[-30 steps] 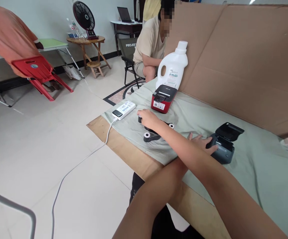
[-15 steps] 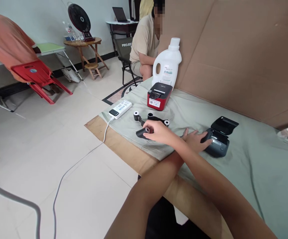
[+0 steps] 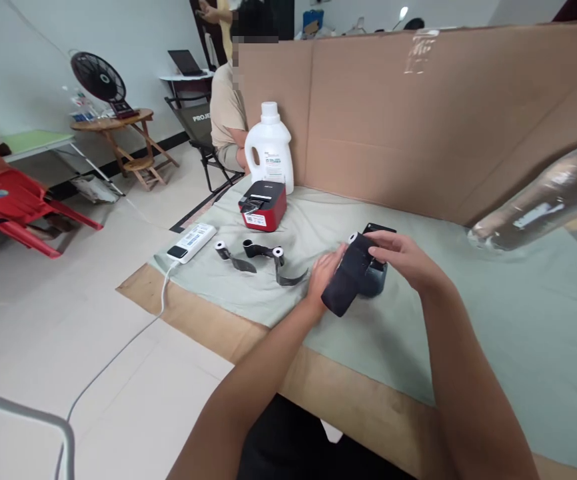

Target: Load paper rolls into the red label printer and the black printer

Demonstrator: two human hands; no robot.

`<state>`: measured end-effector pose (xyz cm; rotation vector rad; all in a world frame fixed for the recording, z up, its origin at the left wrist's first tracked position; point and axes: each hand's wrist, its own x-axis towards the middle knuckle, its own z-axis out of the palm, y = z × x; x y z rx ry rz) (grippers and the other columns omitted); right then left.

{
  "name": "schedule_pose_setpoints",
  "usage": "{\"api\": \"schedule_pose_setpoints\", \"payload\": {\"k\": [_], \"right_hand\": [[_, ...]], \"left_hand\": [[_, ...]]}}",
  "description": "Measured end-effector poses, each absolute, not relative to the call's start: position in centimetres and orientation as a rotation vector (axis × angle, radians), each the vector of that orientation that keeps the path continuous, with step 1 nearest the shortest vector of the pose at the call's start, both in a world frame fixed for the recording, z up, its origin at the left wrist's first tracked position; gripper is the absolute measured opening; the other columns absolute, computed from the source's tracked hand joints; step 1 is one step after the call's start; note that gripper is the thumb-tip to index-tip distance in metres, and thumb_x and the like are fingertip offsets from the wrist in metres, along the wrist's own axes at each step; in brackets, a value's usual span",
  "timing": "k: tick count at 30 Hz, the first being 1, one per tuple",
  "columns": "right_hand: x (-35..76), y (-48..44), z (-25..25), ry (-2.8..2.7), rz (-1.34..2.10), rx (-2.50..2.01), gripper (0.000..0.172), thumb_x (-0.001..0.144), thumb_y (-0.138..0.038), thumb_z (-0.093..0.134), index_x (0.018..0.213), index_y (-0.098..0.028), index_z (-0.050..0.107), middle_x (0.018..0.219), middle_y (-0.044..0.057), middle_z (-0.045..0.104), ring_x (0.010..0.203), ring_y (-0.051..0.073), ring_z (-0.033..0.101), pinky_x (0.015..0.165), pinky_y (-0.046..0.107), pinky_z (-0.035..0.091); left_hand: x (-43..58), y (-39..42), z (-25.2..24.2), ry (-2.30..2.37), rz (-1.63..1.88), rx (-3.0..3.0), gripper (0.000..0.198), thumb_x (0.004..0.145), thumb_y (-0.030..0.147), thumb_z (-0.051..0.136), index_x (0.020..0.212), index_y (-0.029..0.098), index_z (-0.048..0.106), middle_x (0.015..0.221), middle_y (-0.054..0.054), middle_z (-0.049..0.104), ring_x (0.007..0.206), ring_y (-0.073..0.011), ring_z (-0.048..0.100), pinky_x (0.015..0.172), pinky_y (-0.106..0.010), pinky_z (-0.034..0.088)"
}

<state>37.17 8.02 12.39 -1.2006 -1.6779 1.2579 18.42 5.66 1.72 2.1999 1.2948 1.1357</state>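
Observation:
My right hand (image 3: 402,259) is closed on a black paper roll (image 3: 352,263) with a white core end. A wide black strip hangs loose from it toward the table's front. Behind the roll stands a small dark label printer (image 3: 374,285), its lid raised. My left hand (image 3: 322,275) lies at the printer's left side with its fingers stretched out; the strip hides part of that area. To the left, several smaller black rolls (image 3: 263,251) with white cores lie on the cloth, their strips partly unwound.
A red and black printer (image 3: 263,205) sits in front of a white detergent bottle (image 3: 270,150). A white power bank (image 3: 192,243) with a cable lies at the left edge. A cardboard wall (image 3: 378,120) borders the back. A wrapped bundle (image 3: 543,197) is at right. Other people sit farther off.
My right hand has carried the black roll from the left group over to the printer, and its strip now hangs out. My arms are no longer crossed. The view has swung right.

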Motion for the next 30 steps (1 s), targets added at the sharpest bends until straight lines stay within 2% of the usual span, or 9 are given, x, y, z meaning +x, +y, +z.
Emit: {"api": "schedule_pose_setpoints", "payload": {"k": [2,4,7,10,15,19,25,27,30], "right_hand": [[39.3,8.8,11.5,-1.813,1.088,-1.370,0.027,0.079,-0.031,0.070,0.104,-0.022,0.075,0.111,0.009,0.075,0.103,0.026,0.068,0.091,0.039,0.053],[40.2,9.5,10.5,-1.908,0.910,-1.537,0.024,0.080,-0.023,0.064,0.101,-0.020,0.075,0.108,0.009,0.076,0.099,0.025,0.069,0.090,0.038,0.053],[40.0,10.2,9.4,-2.067,0.683,-1.696,0.028,0.084,-0.015,0.057,0.106,-0.017,0.074,0.109,0.011,0.076,0.097,0.024,0.068,0.089,0.035,0.051],[39.3,10.5,8.7,-2.204,0.485,-1.780,0.032,0.088,-0.013,0.052,0.112,-0.012,0.073,0.116,0.016,0.073,0.107,0.027,0.067,0.093,0.034,0.048],[38.3,10.8,7.8,-2.281,0.371,-1.921,0.040,0.090,-0.011,0.050,0.125,-0.007,0.070,0.123,0.022,0.068,0.114,0.030,0.063,0.099,0.036,0.045],[37.4,10.6,7.2,-2.168,0.304,-2.064,0.043,0.086,-0.008,0.053,0.126,-0.012,0.070,0.124,0.021,0.062,0.117,0.032,0.057,0.098,0.038,0.046],[37.3,10.4,7.5,-1.935,0.217,-2.037,0.026,0.087,-0.022,0.060,0.111,-0.017,0.071,0.116,0.019,0.055,0.112,0.034,0.053,0.095,0.044,0.047],[37.5,10.7,7.7,-1.844,0.089,-1.953,0.036,0.091,-0.029,0.057,0.123,-0.014,0.065,0.123,0.021,0.054,0.119,0.036,0.049,0.101,0.048,0.043],[38.0,11.2,8.0,-1.879,0.016,-1.861,0.056,0.096,-0.029,0.049,0.149,-0.011,0.044,0.144,0.024,0.047,0.133,0.040,0.038,0.107,0.055,0.038]], "left_hand": [[18.4,5.2,1.6,1.303,1.263,2.199,0.059,0.103,0.038,0.051,0.158,0.021,0.038,0.150,-0.010,0.058,0.133,-0.0270,0.056,0.113,-0.044,0.044],[18.4,4.8,1.7,1.283,1.303,2.275,0.055,0.098,0.036,0.060,0.151,0.027,0.049,0.145,-0.007,0.063,0.129,-0.0244,0.060,0.110,-0.042,0.046],[18.4,4.6,1.9,1.225,1.225,2.446,0.039,0.097,0.025,0.060,0.135,0.032,0.066,0.141,-0.005,0.065,0.125,-0.0222,0.062,0.104,-0.040,0.047],[18.4,4.6,1.9,1.194,1.169,2.527,0.037,0.096,0.016,0.057,0.125,0.033,0.073,0.138,-0.004,0.067,0.122,-0.0215,0.062,0.099,-0.038,0.047],[18.4,4.7,1.7,1.164,1.135,2.526,0.035,0.095,0.012,0.059,0.118,0.032,0.076,0.129,-0.004,0.071,0.115,-0.0209,0.063,0.094,-0.037,0.047],[18.6,4.7,1.6,1.178,1.115,2.503,0.038,0.091,0.008,0.059,0.116,0.031,0.077,0.126,-0.004,0.072,0.113,-0.0207,0.064,0.092,-0.037,0.048],[18.7,4.7,1.6,1.217,1.097,2.511,0.047,0.085,0.002,0.057,0.116,0.030,0.078,0.125,-0.003,0.072,0.108,-0.0198,0.065,0.092,-0.037,0.050],[18.7,4.7,1.5,1.205,1.091,2.524,0.049,0.084,0.001,0.055,0.116,0.030,0.078,0.124,-0.004,0.072,0.108,-0.0196,0.065,0.092,-0.037,0.050],[18.7,4.8,1.3,1.160,1.101,2.548,0.049,0.084,0.001,0.054,0.114,0.030,0.078,0.120,-0.004,0.074,0.106,-0.0192,0.066,0.091,-0.037,0.050]]}}
